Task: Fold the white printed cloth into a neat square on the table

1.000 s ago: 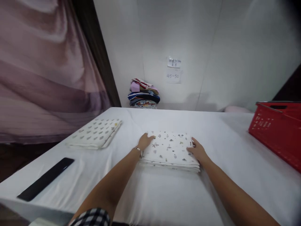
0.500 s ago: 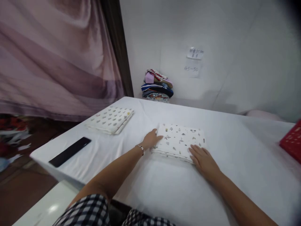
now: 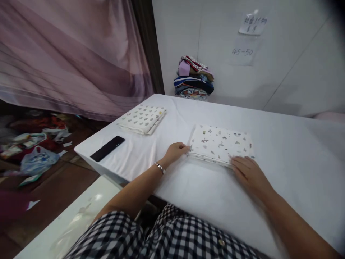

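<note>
I have the left hand [image 3: 176, 150] curled at the near left corner of the folded patterned cloth [image 3: 219, 144], which lies mid-surface [image 3: 283, 158]; the right hand [image 3: 249, 174] rests flat and spread on its near right edge, gripping nothing

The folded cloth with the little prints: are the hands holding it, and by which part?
The left hand touches the folded printed cloth at its left edge; the right hand lies flat on its near right corner. It rests on the white table; a real grip cannot be told.
</note>
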Tool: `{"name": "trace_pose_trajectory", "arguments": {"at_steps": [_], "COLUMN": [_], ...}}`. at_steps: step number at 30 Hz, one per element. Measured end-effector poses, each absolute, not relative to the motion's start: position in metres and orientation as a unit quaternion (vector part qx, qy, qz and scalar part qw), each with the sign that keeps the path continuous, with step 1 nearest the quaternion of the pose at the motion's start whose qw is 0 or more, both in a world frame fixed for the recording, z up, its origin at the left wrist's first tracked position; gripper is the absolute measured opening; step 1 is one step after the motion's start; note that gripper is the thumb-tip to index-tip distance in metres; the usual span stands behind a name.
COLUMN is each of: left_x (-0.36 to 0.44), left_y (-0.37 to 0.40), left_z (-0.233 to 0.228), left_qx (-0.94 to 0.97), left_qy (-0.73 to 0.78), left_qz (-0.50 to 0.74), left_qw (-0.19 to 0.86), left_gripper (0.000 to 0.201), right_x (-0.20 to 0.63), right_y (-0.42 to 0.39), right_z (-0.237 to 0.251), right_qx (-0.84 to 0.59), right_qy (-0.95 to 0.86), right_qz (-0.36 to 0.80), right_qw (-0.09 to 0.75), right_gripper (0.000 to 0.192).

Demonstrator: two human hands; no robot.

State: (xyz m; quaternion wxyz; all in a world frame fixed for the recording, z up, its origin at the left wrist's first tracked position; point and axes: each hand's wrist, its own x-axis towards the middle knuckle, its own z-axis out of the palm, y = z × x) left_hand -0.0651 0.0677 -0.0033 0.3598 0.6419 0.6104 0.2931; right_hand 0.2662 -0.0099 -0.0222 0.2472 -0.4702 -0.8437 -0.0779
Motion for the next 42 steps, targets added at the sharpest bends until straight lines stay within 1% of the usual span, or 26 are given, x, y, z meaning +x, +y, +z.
{"name": "trace_pose_trajectory", "arguments": {"at_steps": [3, 6, 10, 15, 19, 22, 25, 30, 32, 37, 40, 42], "left_x": [-0.059, -0.051, -0.045, -0.042, -0.042, -0.044, -0.047, -0.048, -0.047, -0.046, -0.048, -0.050], "left_y": [0.064, 0.065, 0.068, 0.066, 0.065, 0.064, 0.064, 0.065, 0.065, 0.063, 0.064, 0.063], "left_z": [0.001, 0.001, -0.001, -0.001, 0.001, 0.005, 0.009, 0.012, 0.011, 0.005, 0.002, 0.001], "left_qx": [0.654, 0.650, 0.650, 0.608, 0.603, 0.593, 0.572, 0.551, 0.562, 0.632, 0.654, 0.660], "left_qy": [0.608, 0.612, 0.627, 0.616, 0.614, 0.599, 0.584, 0.554, 0.564, 0.618, 0.631, 0.643], "left_qz": [0.265, 0.275, 0.282, 0.312, 0.300, 0.298, 0.301, 0.308, 0.301, 0.246, 0.231, 0.224], "left_qw": [0.364, 0.355, 0.323, 0.392, 0.411, 0.447, 0.490, 0.543, 0.525, 0.397, 0.348, 0.317], "left_gripper": [0.037, 0.031, 0.027, 0.029, 0.032, 0.040, 0.043, 0.035, 0.034, 0.034, 0.032, 0.028], "right_x": [0.280, 0.290, 0.295, 0.298, 0.301, 0.303, 0.304, 0.304, 0.304, 0.305, 0.306, 0.306], "right_y": [-0.013, -0.018, -0.024, -0.031, -0.037, -0.040, -0.040, -0.032, -0.029, -0.026, -0.024, -0.024], "right_z": [-0.028, -0.033, -0.034, -0.031, -0.033, -0.035, -0.036, -0.036, -0.037, -0.040, -0.043, -0.044], "right_qx": [-0.480, -0.480, -0.500, -0.545, -0.553, -0.604, -0.672, -0.752, -0.756, -0.747, -0.740, -0.742], "right_qy": [-0.838, -0.841, -0.828, -0.792, -0.756, -0.690, -0.612, -0.508, -0.500, -0.490, -0.487, -0.494], "right_qz": [-0.085, -0.085, -0.070, -0.023, -0.009, 0.018, 0.068, 0.133, 0.148, 0.164, 0.178, 0.171], "right_qw": [0.245, 0.234, 0.244, 0.274, 0.350, 0.398, 0.410, 0.398, 0.396, 0.418, 0.427, 0.419], "right_gripper": [0.029, 0.032, 0.034, 0.033, 0.031, 0.031, 0.036, 0.051, 0.054, 0.054, 0.054, 0.053]}}
